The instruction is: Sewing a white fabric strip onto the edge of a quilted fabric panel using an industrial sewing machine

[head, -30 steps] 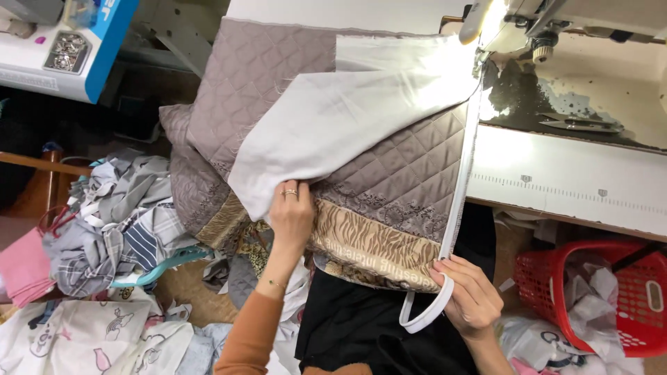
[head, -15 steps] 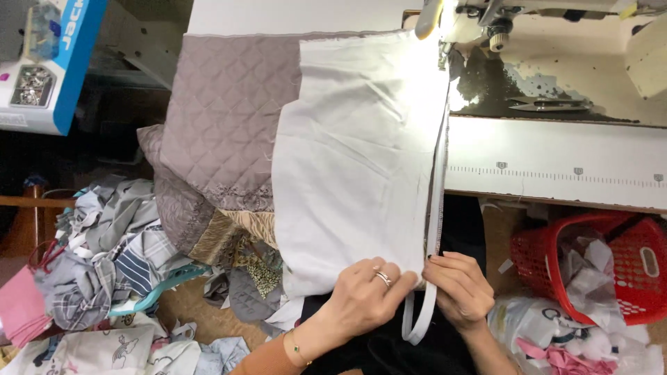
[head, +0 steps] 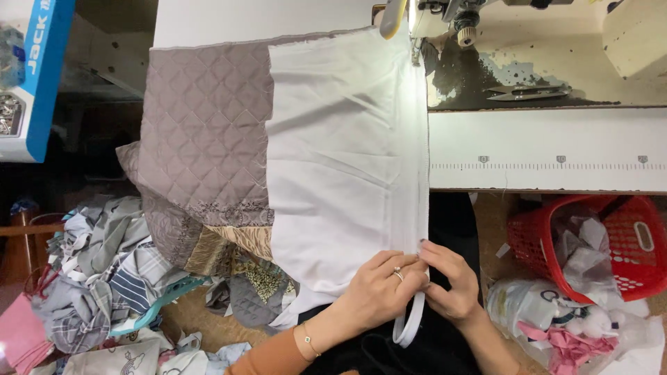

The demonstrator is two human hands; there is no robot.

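Note:
A white fabric panel point(head: 340, 160) lies flat over a grey quilted piece point(head: 205, 132) on the sewing table. A white zipper tape point(head: 419, 173) runs along the panel's right edge up to the sewing machine's presser foot point(head: 417, 52). My left hand point(head: 379, 292) presses on the panel's lower right corner, fingers pinching the zipper tape. Right beside it, my right hand point(head: 448, 281) pinches the same tape from the other side. The tape's loose end loops down below both hands point(head: 408, 326).
The sewing machine bed point(head: 528, 69) holds small scissors point(head: 528, 92). A white table edge with a printed ruler point(head: 549, 163) lies to the right. A red basket point(head: 597, 239) of scraps stands at lower right; a pile of fabric pieces point(head: 104, 278) at lower left. A blue-and-white box point(head: 35, 76) is at far left.
The white panel has been flipped over and smoothed flat on the quilted piece. My left hand moved right to the zipper edge, and both hands now meet on the tape.

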